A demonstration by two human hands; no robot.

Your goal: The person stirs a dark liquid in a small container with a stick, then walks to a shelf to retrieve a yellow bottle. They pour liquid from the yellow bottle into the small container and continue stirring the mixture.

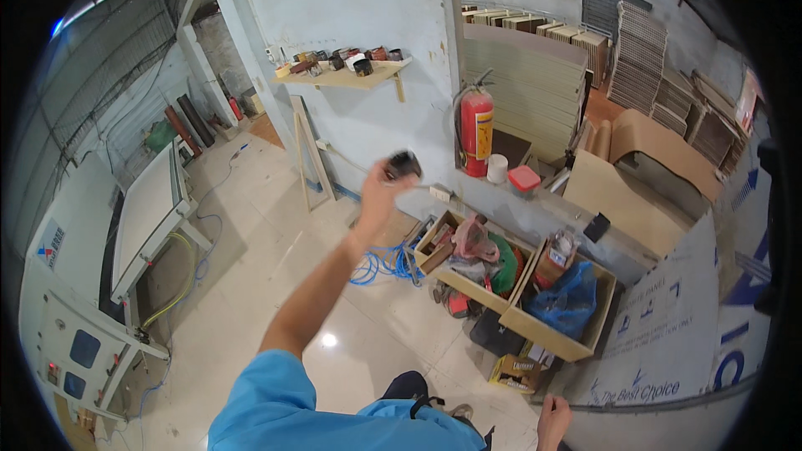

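Observation:
My left hand (387,190) is raised in front of the wall, its arm stretched out from a blue sleeve. It is closed around a small dark jar (403,165), blurred by motion. Above and to the left, a wall shelf (334,78) carries several small containers, among them a dark jar (362,68) near its right end. My right hand (553,423) hangs low at the lower right, fingers curled in with nothing visible in them, beside a white panel with print.
A red fire extinguisher (476,132), white cup (497,169) and red-lidded tub (525,179) stand on a ledge. Below are wooden boxes (547,336) of bags and tools, and a coiled blue hose (380,267). A white machine (92,351) stands at left.

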